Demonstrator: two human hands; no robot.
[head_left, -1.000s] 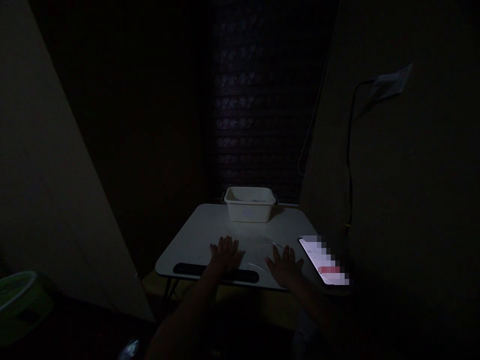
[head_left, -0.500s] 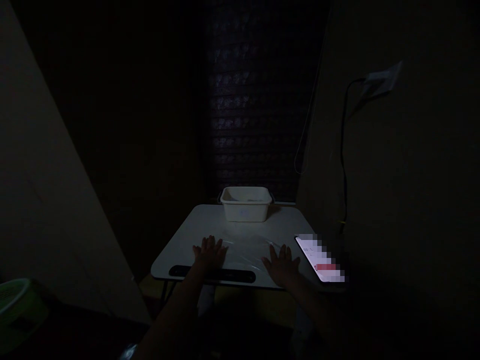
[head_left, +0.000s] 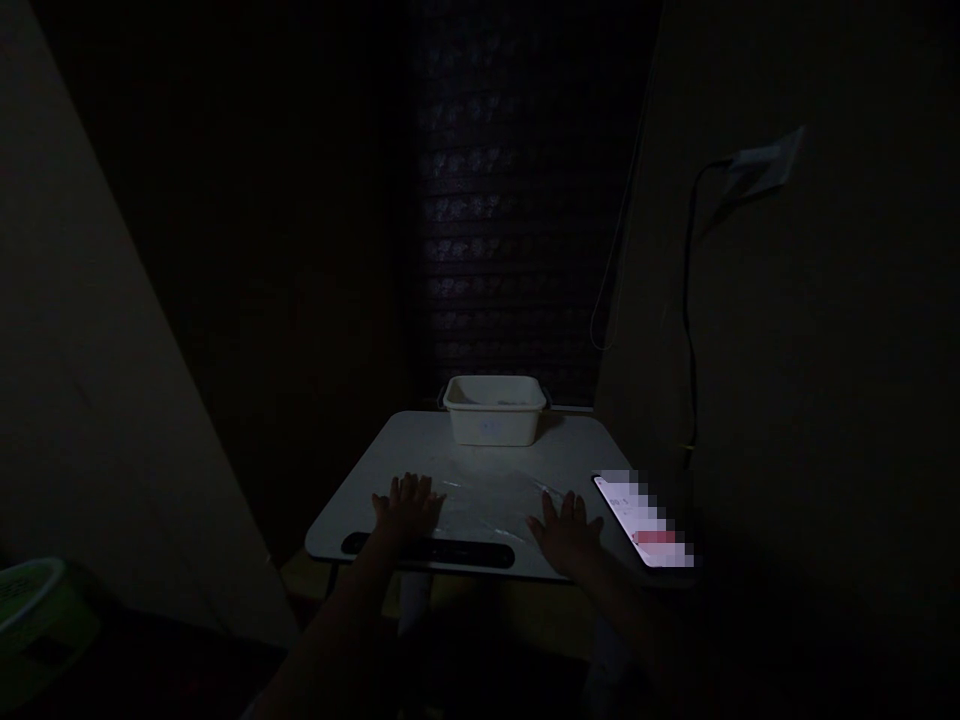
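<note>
A sheet of clear plastic point(head_left: 484, 505), seen mostly by its glints, lies flat on the white tabletop point(head_left: 375, 470). At its left side my left hand point(head_left: 409, 510) rests with fingers spread, palm down. My right hand point(head_left: 568, 535) lies on the right side, also palm down with fingers apart. Neither hand grips anything. Whether the sheet is a bag or a film I cannot tell in this dim light. Behind it, at the far edge of the table, stands a white plastic basin point(head_left: 495, 425) whose contents are hard to make out.
A lit phone point(head_left: 637, 520) lies at the table's right edge. A dark slot point(head_left: 465, 552) runs along the front edge. On the right wall a black cable point(head_left: 686, 300) hangs from a socket. A green basket point(head_left: 45, 620) stands low at the left.
My left hand has slid a little to the left across the plastic. My right hand has stayed nearly in place, fingers still spread.
</note>
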